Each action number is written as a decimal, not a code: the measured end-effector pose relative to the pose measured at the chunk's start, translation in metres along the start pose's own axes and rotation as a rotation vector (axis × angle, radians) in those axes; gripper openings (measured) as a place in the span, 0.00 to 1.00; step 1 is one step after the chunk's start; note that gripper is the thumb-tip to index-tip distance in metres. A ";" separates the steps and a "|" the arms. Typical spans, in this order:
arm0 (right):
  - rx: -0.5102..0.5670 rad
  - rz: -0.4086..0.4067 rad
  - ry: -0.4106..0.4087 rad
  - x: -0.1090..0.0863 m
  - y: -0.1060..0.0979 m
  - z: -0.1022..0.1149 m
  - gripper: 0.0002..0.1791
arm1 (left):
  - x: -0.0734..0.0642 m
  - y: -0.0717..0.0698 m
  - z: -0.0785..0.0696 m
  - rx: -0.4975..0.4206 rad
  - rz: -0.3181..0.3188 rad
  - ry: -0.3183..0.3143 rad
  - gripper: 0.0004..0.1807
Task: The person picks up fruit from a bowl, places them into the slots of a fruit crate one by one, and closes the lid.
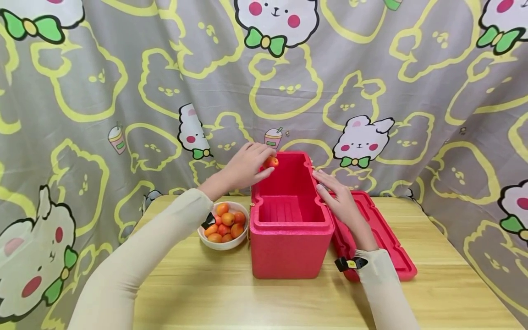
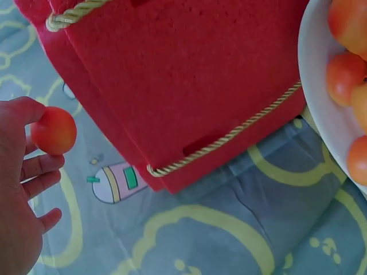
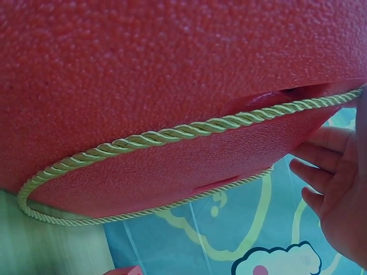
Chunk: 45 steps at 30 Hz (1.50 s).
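A small, smooth orange-red fruit [image 1: 271, 162] is pinched between the thumb and fingers of my left hand [image 1: 249, 166], above the far left rim of an open red foam box [image 1: 290, 254]. In the left wrist view the same fruit [image 2: 54, 131] sits at the fingertips, out beyond the box wall. My right hand [image 1: 339, 198] rests with extended fingers on the box's right rim. From the right wrist, that hand [image 3: 338, 177] shows at the box's far side, near a twisted gold rope [image 3: 172, 135]. The box's visible inside holds nothing.
Left of the box stands a white bowl [image 1: 224, 245] with several orange-red fruits [image 1: 228, 218]. A red lid [image 1: 402, 256] lies on the wooden table [image 1: 449, 266] to the right, partly under my right forearm. A patterned curtain [image 1: 222, 82] hangs close behind the box.
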State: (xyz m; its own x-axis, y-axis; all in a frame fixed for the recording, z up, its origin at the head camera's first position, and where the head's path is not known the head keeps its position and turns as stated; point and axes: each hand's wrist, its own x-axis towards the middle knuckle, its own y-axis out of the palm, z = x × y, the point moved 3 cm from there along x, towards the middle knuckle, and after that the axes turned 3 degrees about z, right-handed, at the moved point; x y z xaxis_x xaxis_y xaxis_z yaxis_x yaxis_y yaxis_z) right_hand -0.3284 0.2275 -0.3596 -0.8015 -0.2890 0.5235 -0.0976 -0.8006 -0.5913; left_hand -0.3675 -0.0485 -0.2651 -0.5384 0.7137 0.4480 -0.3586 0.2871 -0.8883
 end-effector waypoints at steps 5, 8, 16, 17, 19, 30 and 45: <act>0.001 -0.003 -0.009 0.001 0.001 0.000 0.28 | 0.005 0.004 -0.010 0.025 0.042 0.044 0.19; -0.002 -0.003 -0.010 0.001 0.001 -0.001 0.28 | 0.005 0.005 -0.015 0.037 0.089 0.062 0.20; -0.007 -0.004 -0.009 0.000 0.000 -0.001 0.28 | 0.006 0.006 -0.019 0.083 0.166 0.071 0.22; -0.007 -0.005 -0.010 0.001 0.000 -0.001 0.28 | 0.005 0.007 -0.018 0.085 0.172 0.070 0.22; -0.009 -0.007 -0.011 0.001 0.000 -0.001 0.28 | 0.005 0.008 -0.018 0.089 0.181 0.069 0.22; -0.001 0.002 -0.001 0.000 0.000 -0.001 0.28 | 0.000 0.012 -0.013 0.080 0.190 0.059 0.22; 0.010 0.002 0.001 0.000 0.000 0.001 0.28 | -0.003 0.012 -0.009 0.054 0.198 0.034 0.25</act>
State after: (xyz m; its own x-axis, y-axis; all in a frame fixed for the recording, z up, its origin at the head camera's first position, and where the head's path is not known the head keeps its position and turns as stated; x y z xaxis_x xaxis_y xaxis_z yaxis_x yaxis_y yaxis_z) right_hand -0.3278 0.2265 -0.3586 -0.8022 -0.2903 0.5218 -0.0902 -0.8049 -0.5865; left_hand -0.3634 -0.0412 -0.2783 -0.5767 0.7744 0.2603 -0.2890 0.1046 -0.9516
